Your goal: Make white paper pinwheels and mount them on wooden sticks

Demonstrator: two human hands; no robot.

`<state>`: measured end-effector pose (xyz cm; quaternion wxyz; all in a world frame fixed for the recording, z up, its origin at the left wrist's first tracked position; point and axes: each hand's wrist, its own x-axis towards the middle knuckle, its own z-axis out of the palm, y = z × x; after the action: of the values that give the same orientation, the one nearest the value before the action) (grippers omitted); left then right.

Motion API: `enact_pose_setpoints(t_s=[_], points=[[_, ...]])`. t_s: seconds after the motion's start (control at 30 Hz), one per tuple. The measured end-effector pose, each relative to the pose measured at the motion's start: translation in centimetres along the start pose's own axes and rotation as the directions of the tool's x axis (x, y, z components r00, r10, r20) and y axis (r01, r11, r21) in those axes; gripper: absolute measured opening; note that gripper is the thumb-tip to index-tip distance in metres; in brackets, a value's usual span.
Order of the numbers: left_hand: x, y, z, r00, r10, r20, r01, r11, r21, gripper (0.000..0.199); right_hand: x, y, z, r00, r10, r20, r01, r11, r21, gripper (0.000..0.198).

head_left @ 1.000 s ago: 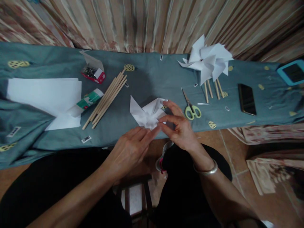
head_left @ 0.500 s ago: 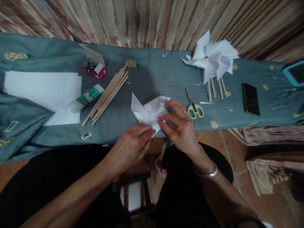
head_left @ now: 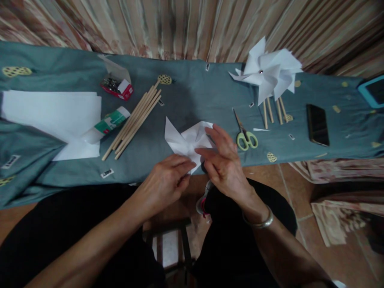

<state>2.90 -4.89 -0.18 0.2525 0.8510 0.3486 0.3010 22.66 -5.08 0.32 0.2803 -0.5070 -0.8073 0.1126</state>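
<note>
Now folded paper (head_left: 187, 140) pinched between left hand (head_left: 166, 182), right hand (head_left: 223, 164)

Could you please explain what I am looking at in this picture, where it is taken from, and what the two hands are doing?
The picture comes from a camera worn on a person's head, looking down at their own bare hands; there is no machine. The left hand and right hand both pinch a folded white paper pinwheel at the near edge of a grey-blue cloth-covered table. On the cloth lie green-handled scissors, a bundle of wooden sticks, white paper sheets, a green-and-white glue tube, a small red box of pins, a black phone and finished white pinwheels on sticks.
</note>
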Motion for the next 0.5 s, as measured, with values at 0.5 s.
enact_pose_setpoints(t_s=[0.5], points=[[0.54, -0.15, -0.32, 0.997, -0.077, 0.032, 0.079, 0.995, -0.067, 0.025, 0.20, -0.05, 0.19, 0.998, -0.001, 0.062, 0.008, 0.994, -0.111, 0.034]])
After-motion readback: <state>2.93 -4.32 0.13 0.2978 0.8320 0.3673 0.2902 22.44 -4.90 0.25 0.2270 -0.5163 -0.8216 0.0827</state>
